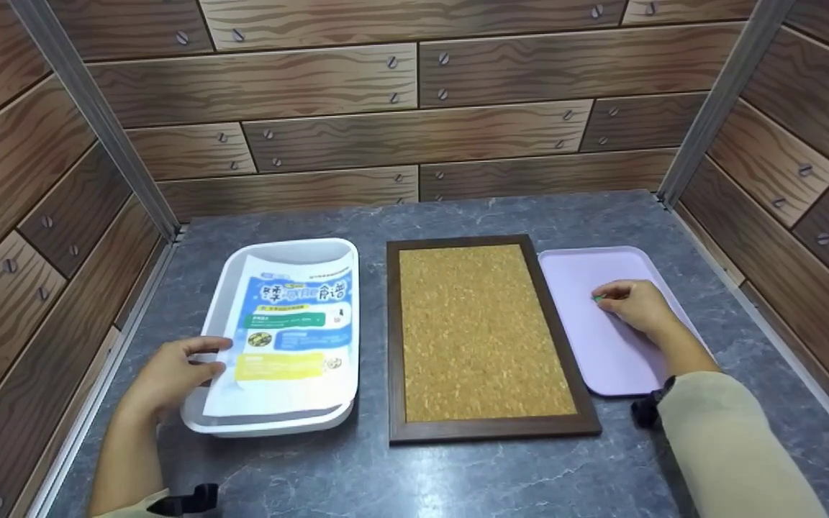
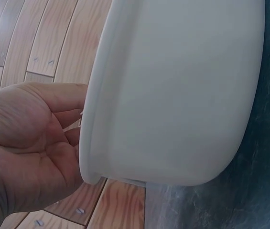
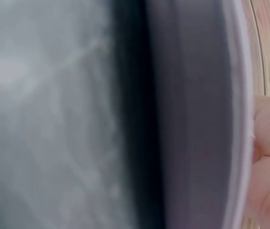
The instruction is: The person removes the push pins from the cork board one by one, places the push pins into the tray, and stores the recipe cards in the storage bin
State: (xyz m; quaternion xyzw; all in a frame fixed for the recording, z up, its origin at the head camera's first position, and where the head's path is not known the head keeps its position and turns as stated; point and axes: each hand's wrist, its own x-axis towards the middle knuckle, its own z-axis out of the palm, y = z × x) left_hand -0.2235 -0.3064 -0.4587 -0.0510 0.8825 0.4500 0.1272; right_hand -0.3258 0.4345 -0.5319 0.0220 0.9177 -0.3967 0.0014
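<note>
In the head view my left hand (image 1: 170, 374) reaches over the left rim of a white plastic basin (image 1: 231, 288). Its thumb and fingertips touch the left edge of a printed paper sheet (image 1: 292, 399) lying in the basin, the thumb a little apart from the index finger. The left wrist view shows the basin's outer wall (image 2: 182, 95), which hides the fingertips. Over a lilac tray (image 1: 601, 360), my right hand (image 1: 634, 306) pinches a small green object (image 1: 596, 297), mostly covered by the fingers. The tray's side hides those fingertips in the right wrist view.
A corkboard (image 1: 483, 338) with a dark brown frame lies between the basin and the tray, its right side close against the tray. Everything rests on a dark grey marbled table (image 1: 458, 475). Wood-patterned walls (image 1: 414, 129) enclose the back and both sides.
</note>
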